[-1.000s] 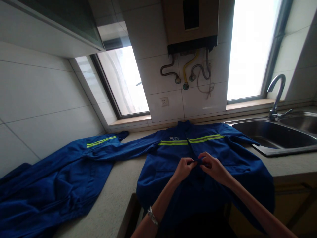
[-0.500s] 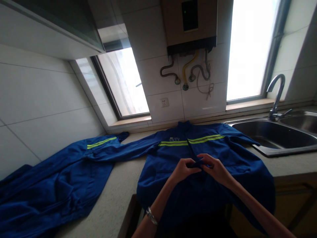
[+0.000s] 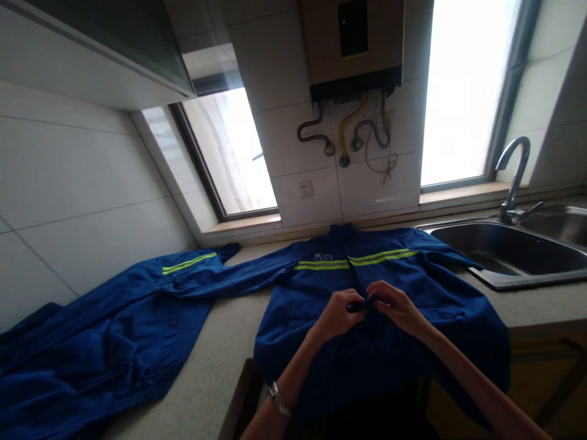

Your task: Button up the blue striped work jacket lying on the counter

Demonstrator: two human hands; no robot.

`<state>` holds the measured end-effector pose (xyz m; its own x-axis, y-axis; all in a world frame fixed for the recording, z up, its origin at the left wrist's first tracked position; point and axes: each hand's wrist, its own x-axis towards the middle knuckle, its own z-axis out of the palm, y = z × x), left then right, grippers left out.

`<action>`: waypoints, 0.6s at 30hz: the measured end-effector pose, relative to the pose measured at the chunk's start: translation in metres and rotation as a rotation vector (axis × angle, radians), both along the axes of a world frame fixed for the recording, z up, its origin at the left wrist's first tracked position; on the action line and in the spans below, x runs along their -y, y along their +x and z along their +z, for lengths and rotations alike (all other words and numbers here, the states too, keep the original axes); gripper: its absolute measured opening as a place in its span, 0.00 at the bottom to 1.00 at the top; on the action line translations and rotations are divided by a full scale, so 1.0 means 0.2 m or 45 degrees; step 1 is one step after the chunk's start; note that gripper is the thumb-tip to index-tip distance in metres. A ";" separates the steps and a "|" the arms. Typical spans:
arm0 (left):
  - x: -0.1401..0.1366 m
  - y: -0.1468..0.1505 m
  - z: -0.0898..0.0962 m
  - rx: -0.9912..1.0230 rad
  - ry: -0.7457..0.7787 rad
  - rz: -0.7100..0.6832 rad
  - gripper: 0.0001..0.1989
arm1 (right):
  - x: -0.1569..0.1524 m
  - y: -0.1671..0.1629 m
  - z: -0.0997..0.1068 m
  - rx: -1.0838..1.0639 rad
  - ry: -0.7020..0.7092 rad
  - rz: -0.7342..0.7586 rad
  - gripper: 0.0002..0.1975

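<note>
A blue work jacket (image 3: 316,287) with yellow-green reflective stripes lies flat on the counter, collar toward the wall, its hem hanging over the front edge. My left hand (image 3: 336,313) and my right hand (image 3: 395,305) meet at the jacket's front opening, mid-chest. Both pinch the fabric edge there between thumb and fingers. A metal bracelet sits on my left wrist.
A second blue garment (image 3: 105,336) with a reflective stripe lies bunched on the counter at the left. A steel sink (image 3: 504,253) with a tap (image 3: 511,177) is at the right. A water heater (image 3: 353,46) with pipes hangs on the tiled wall between two windows.
Both hands have shifted slightly up the jacket's front, still pinching the fabric at the opening. The garments have not moved.
</note>
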<state>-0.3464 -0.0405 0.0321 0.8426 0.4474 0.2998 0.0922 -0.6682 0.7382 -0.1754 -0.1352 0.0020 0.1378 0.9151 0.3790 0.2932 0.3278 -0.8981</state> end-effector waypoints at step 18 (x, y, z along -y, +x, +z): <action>-0.08 -0.01 0.02 0.107 -0.865 -0.286 0.12 | 0.01 -0.04 0.03 -0.346 -0.076 0.141 0.24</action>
